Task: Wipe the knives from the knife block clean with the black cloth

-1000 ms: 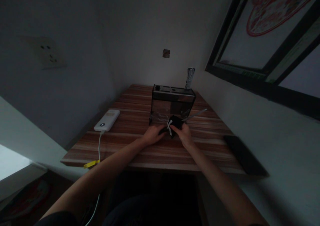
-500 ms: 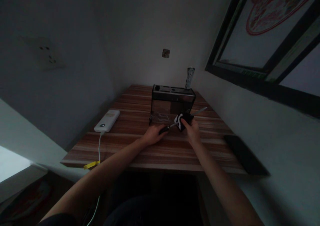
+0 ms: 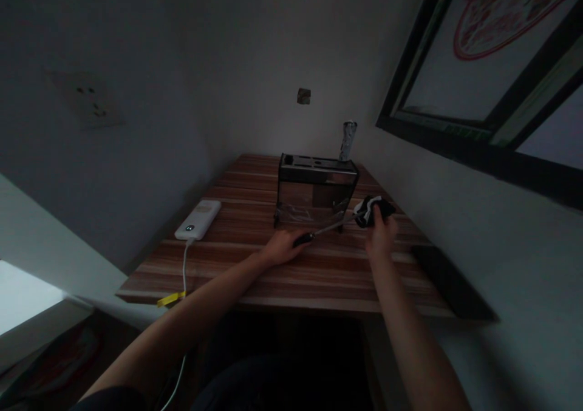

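My left hand [image 3: 283, 247] is wrapped round the black handle of a knife [image 3: 330, 227], held low over the table with its long, thin blade pointing right. A black-and-white cloth [image 3: 370, 210] is bunched in my right hand [image 3: 381, 232], folded over the blade's far end, so the tip is hidden. Just behind the blade stands a knife block [image 3: 319, 171] with a dark slotted top and a see-through front. One silvery, patterned handle [image 3: 348, 141] sticks up from the block's right end.
A white power bank [image 3: 198, 220] lies at the table's left, its white cable [image 3: 184, 271] running over the front edge past a yellow tag [image 3: 170, 298]. A dark flat panel [image 3: 450, 280] sits along the right edge. Walls close in the wood-striped table [image 3: 255, 186] behind and to the right.
My right hand has slid the cloth rightward along the blade, from near the handle to the far end. More blade now shows between my hands; my left hand has hardly moved.
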`<action>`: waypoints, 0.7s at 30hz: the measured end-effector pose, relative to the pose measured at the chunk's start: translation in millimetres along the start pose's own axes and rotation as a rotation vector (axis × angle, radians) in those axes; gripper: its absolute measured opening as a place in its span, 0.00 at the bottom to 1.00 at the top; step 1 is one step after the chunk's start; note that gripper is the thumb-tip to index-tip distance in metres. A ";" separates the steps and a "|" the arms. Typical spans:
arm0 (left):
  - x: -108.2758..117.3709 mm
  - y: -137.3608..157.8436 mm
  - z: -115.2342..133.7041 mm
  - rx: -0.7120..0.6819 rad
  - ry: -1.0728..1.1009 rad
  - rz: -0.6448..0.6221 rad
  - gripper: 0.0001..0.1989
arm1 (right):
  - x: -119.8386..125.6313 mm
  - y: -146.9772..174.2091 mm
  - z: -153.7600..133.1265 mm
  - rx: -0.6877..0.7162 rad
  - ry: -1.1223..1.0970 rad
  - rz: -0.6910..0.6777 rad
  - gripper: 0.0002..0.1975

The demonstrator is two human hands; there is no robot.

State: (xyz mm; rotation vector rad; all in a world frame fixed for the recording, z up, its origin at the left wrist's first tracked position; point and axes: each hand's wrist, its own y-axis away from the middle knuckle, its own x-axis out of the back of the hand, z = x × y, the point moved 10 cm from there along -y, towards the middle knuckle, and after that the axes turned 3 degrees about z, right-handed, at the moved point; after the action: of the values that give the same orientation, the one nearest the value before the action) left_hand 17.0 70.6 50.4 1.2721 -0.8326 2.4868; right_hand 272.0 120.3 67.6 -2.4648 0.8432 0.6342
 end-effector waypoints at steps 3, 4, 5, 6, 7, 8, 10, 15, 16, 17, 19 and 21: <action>-1.7 0.1 -0.2 0.000 -0.001 -0.006 0.17 | 5.4 -5.6 -2.5 0.009 -0.038 0.025 0.15; -2.3 0.1 0.1 -0.007 0.000 -0.007 0.17 | 7.5 -7.2 -2.3 0.005 -0.051 0.037 0.15; -2.9 0.2 0.3 -0.016 0.000 -0.007 0.17 | 9.5 -8.5 -2.0 0.003 -0.061 0.049 0.15; -3.5 0.2 0.3 -0.023 -0.003 -0.009 0.17 | 11.0 -9.4 -1.6 0.002 -0.068 0.057 0.16; -4.2 0.4 -0.2 -0.028 -0.008 -0.012 0.16 | 12.0 -10.0 -1.2 0.002 -0.071 0.062 0.16; -4.8 0.6 -1.1 -0.028 -0.017 -0.016 0.16 | 12.3 -10.1 -0.8 0.002 -0.068 0.063 0.17; -5.4 1.1 -3.4 -0.021 -0.037 -0.025 0.17 | 10.6 -9.4 0.3 0.001 -0.050 0.048 0.18; -3.5 1.7 -4.5 -0.010 -0.048 -0.024 0.16 | 2.5 -3.4 7.6 -0.044 -0.027 -0.003 0.19; -3.1 1.6 -4.1 -0.010 -0.044 -0.021 0.15 | 1.0 -1.6 9.9 -0.059 -0.029 -0.010 0.19; -2.9 1.5 -3.9 -0.009 -0.039 -0.018 0.15 | -0.7 0.5 12.1 -0.070 -0.031 -0.019 0.19; -2.6 1.2 -4.3 -0.004 -0.025 -0.009 0.15 | -5.7 5.6 16.1 -0.084 -0.029 -0.052 0.18; -2.4 1.1 -6.1 0.011 -0.011 0.000 0.16 | -12.0 11.7 19.7 -0.088 -0.011 -0.098 0.17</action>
State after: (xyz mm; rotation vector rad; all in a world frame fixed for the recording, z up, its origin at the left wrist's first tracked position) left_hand 13.9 73.4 45.2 1.2909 -0.8233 2.4898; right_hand 250.5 128.1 55.6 -2.5607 0.6998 0.6620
